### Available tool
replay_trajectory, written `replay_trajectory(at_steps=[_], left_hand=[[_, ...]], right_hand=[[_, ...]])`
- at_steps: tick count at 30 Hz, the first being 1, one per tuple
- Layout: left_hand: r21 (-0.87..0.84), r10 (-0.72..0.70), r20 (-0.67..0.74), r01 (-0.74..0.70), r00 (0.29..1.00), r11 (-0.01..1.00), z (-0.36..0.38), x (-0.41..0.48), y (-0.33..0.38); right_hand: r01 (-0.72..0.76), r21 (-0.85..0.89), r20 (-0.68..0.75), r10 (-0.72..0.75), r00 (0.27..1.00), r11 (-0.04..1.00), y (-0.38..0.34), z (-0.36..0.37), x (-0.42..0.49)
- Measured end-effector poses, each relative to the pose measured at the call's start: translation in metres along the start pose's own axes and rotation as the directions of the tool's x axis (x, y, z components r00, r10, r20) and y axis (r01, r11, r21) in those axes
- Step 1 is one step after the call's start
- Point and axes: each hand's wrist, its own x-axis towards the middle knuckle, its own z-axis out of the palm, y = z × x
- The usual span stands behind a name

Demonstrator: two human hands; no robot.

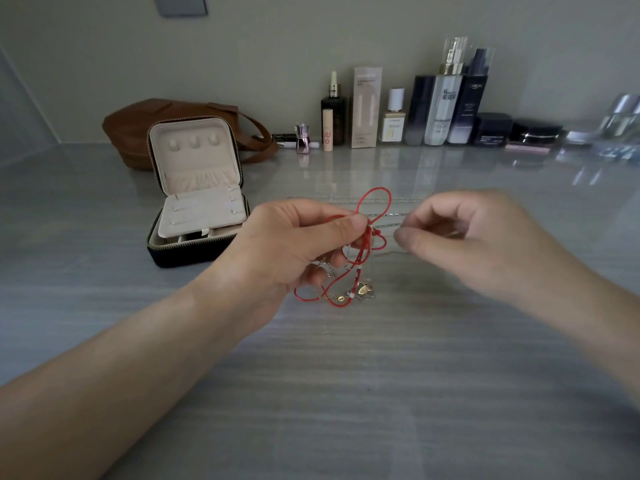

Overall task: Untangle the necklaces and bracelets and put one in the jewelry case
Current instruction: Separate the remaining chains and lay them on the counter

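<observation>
Just above the tabletop [346, 375], the left hand [304, 244] pinches the limp red cord bracelet [377, 199] at its knot while the right hand [460, 237] pinches a fine silver chain [386, 224], likely light, slippery and easily kinked, beside the open jewelry case [187, 252].

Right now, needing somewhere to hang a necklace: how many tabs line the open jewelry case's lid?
3 beige padded tabs across the black zip case's upright lid: left, middle, right. None seem hidden.
</observation>
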Motion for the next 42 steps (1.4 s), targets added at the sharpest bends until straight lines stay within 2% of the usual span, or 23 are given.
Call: replay_trajectory(at_steps=[3,5,15,20,24,29,34,37,42], left_hand=[[0.037,0.018,-0.001,-0.018,1.0,0.999,0.0,0.0,-0.001],[0.065,0.042,0.004,-0.043,0.999,0.997,0.0,0.0,-0.002],[0.201,0.137,-0.026,-0.129,0.99,0.971,0.006,-0.001,-0.004],[0.193,0.087,-0.015,-0.083,0.996,0.978,0.006,-0.001,-0.003],[0.146,0.041,-0.005,-0.039,0.999,0.988,0.004,-0.002,-0.001],[0.144,0.031,0.002,-0.031,1.0,0.989,0.004,-0.003,0.0],[0.147,0.012,0.009,-0.013,1.0,0.989,0.004,-0.003,0.001],[0.128,0.01,0.046,-0.016,0.999,0.992,0.006,-0.006,0.004],[0.126,0.008,0.016,-0.01,1.0,0.992,0.006,-0.004,0.003]], right_hand=[[0.213,-0.105,-0.091,-0.223,0.971,0.971,-0.001,0.003,-0.002],[0.295,-0.139,-0.092,-0.309,0.947,0.945,-0.005,0.006,-0.004],[0.225,-0.305,-0.097,-0.265,0.959,0.925,-0.014,0.012,-0.008],[0.223,-0.351,-0.103,-0.275,0.956,0.909,-0.011,0.007,-0.007],[0.2,-0.242,-0.103,-0.23,0.968,0.95,-0.012,0.005,-0.006],[0.091,0.036,-0.058,-0.089,0.994,0.995,-0.015,0.004,-0.003],[-0.042,0.331,0.037,0.031,0.999,0.943,-0.009,0.0,0.001],[-0.088,0.379,0.08,0.062,0.995,0.921,-0.01,0.0,0.0],[-0.119,0.37,0.09,0.092,0.992,0.921,-0.015,0.002,-0.001]])
